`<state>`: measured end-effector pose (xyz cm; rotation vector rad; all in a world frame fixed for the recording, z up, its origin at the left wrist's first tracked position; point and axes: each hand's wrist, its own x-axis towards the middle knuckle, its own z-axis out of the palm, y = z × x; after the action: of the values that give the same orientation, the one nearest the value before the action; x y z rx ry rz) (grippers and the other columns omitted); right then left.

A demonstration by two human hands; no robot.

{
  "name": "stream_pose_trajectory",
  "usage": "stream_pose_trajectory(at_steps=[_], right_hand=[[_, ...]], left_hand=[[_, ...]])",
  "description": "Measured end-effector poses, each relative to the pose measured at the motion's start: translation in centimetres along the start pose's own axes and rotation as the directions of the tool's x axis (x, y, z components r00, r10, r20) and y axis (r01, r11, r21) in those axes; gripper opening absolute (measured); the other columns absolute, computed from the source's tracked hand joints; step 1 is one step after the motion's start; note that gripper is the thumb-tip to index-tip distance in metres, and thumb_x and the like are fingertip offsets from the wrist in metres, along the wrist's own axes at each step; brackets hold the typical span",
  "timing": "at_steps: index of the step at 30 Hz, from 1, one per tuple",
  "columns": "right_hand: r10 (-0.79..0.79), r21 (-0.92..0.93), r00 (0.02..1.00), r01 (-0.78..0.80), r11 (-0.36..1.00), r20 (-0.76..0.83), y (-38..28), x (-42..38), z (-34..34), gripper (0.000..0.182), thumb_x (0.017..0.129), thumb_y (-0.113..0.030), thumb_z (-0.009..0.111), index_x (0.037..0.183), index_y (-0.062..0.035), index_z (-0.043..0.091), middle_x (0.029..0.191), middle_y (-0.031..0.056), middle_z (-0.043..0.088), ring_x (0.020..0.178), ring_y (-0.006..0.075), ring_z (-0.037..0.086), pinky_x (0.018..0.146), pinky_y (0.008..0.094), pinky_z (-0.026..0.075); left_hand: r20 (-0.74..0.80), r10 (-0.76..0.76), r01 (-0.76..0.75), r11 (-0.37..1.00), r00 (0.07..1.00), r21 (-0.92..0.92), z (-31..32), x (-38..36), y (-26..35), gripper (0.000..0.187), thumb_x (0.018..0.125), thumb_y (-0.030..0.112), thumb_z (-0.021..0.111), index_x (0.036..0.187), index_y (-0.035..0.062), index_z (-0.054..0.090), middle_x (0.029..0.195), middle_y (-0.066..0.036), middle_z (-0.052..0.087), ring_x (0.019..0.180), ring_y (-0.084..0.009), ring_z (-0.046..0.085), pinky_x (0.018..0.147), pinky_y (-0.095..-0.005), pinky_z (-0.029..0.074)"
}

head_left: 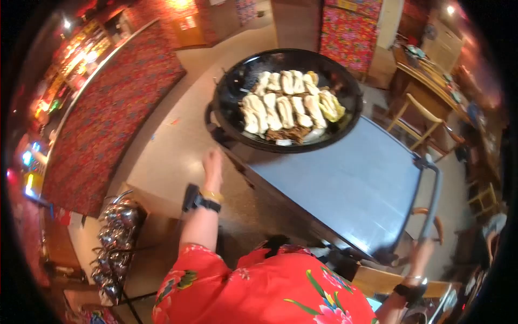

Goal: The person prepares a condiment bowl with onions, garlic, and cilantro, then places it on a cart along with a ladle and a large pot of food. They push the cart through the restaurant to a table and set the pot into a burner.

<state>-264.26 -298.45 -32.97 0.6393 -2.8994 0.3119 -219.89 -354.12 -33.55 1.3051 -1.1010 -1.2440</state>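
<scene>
A large black wok-like pan (353, 116) rests on the far end of a cart with a grey top (334, 178). In the pan lie rows of pale folded slices (284, 110), with some green leaf (331, 105) and brown shredded food (288, 134) around them. My left hand (213, 163) is beside the cart's left edge, just below the pan; its fingers are hard to make out. At the cart's near right corner, my right hand (423, 251) is closed round the grey push handle (433, 200), slightly blurred.
Several shiny metal kettles (116, 237) stand on a surface at the left. A curved counter with a red patterned front (118, 108) runs along the left side. Wooden chairs (415, 121) and a table (426, 81) are at the right. A floral panel (349, 38) stands ahead.
</scene>
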Motion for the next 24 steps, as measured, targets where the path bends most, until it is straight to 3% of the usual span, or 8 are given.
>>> stream_pose_trajectory(at_steps=[1, 3, 5, 6, 11, 14, 15, 24], right_hand=[[-0.156, -0.070, 0.968, 0.145, 0.987, -0.198, -1.5, 1.7, 0.1, 0.050, 0.080, -0.020, 0.065, 0.120, 0.0042, 0.046, 0.108, 0.0219, 0.057, 0.104, 0.0295, 0.055, 0.088, 0.0372, 0.042], [-0.073, 0.451, 0.997, 0.063, 0.890, 0.005, -9.8, 6.1, -2.2, 0.049, 0.082, -0.022, 0.063, 0.120, 0.0045, 0.048, 0.114, 0.0207, 0.056, 0.105, 0.0279, 0.054, 0.090, 0.0374, 0.042], [-0.393, 0.833, 0.904, 0.082, 0.547, 0.169, -18.3, 10.4, -3.2, 0.050, 0.084, -0.027, 0.061, 0.121, 0.0036, 0.049, 0.113, 0.0152, 0.058, 0.101, 0.0228, 0.055, 0.087, 0.0343, 0.042], [-0.459, 0.826, 0.827, -0.011, 0.563, 0.324, -23.9, 11.1, -6.5, 0.051, 0.086, -0.032, 0.056, 0.122, 0.0032, 0.050, 0.113, 0.0125, 0.058, 0.100, 0.0188, 0.054, 0.084, 0.0314, 0.042], [-0.205, 0.875, 0.978, 0.062, 0.479, 0.043, -36.7, 20.8, -0.4, 0.050, 0.085, -0.028, 0.059, 0.117, 0.0085, 0.050, 0.113, 0.0168, 0.058, 0.103, 0.0213, 0.053, 0.087, 0.0303, 0.042], [-0.115, 0.728, 0.985, -0.013, 0.685, 0.126, -41.9, 22.6, -0.4, 0.027, 0.074, -0.023, 0.056, 0.075, 0.0025, 0.064, 0.071, 0.0189, 0.064, 0.067, 0.0277, 0.062, 0.061, 0.0422, 0.047], [-0.096, 0.656, 0.986, 0.161, 0.737, -0.134, -42.3, 23.0, 1.2, 0.024, 0.071, -0.019, 0.053, 0.071, 0.0032, 0.063, 0.074, 0.0244, 0.062, 0.071, 0.0347, 0.062, 0.066, 0.0436, 0.048], [0.117, 0.807, 0.981, 0.060, 0.588, -0.157, -43.8, 23.1, 1.0, 0.023, 0.070, -0.014, 0.048, 0.073, 0.0038, 0.062, 0.080, 0.0286, 0.058, 0.082, 0.0436, 0.057, 0.074, 0.0451, 0.046]], left_hand=[[-0.122, 0.248, -0.247, 0.969, 0.961, 0.025, -0.8, 4.2, 1.8, 0.014, 0.084, 0.020, 0.055, 0.078, 0.0080, 0.054, 0.068, 0.002, 0.052, 0.059, -0.0082, 0.045, 0.054, -0.0243, 0.038], [-0.006, 0.397, -0.391, 0.906, 0.918, 0.166, -2.0, 10.6, 8.0, 0.018, 0.084, 0.021, 0.055, 0.075, 0.0056, 0.057, 0.070, 0.001, 0.054, 0.062, -0.0085, 0.047, 0.054, -0.0256, 0.038], [0.118, 0.439, -0.454, 0.857, 0.891, 0.243, -2.8, 16.5, 11.3, 0.016, 0.085, 0.021, 0.055, 0.078, 0.0068, 0.057, 0.072, 0.000, 0.055, 0.064, -0.0079, 0.047, 0.054, -0.0247, 0.038], [0.156, 0.389, -0.419, 0.862, 0.908, 0.287, -1.7, 18.8, 12.8, 0.017, 0.084, 0.021, 0.055, 0.075, 0.0062, 0.057, 0.070, 0.001, 0.053, 0.062, -0.0081, 0.046, 0.054, -0.0254, 0.036], [0.414, 0.229, -0.460, 0.623, 0.881, 0.633, 6.5, 21.7, 18.2, 0.021, 0.081, 0.022, 0.056, 0.071, 0.0035, 0.060, 0.065, -0.001, 0.055, 0.056, -0.0104, 0.046, 0.051, -0.0301, 0.034], [0.557, 0.190, -0.421, 0.847, 0.809, 0.323, 7.4, 22.4, 17.4, 0.022, 0.081, 0.019, 0.053, 0.068, 0.0027, 0.060, 0.060, -0.003, 0.055, 0.056, -0.0113, 0.051, 0.050, -0.0256, 0.036], [0.608, 0.029, -0.235, 0.936, 0.793, 0.262, 6.1, 24.9, 17.1, 0.013, 0.086, 0.017, 0.057, 0.084, 0.0043, 0.059, 0.079, -0.002, 0.056, 0.071, -0.0125, 0.054, 0.063, -0.0268, 0.047], [0.646, -0.096, -0.023, 0.985, 0.757, 0.173, 9.2, 27.5, 17.4, 0.017, 0.084, 0.012, 0.049, 0.069, 0.0068, 0.053, 0.052, -0.001, 0.042, 0.039, -0.0111, 0.039, 0.037, -0.0260, 0.035]])
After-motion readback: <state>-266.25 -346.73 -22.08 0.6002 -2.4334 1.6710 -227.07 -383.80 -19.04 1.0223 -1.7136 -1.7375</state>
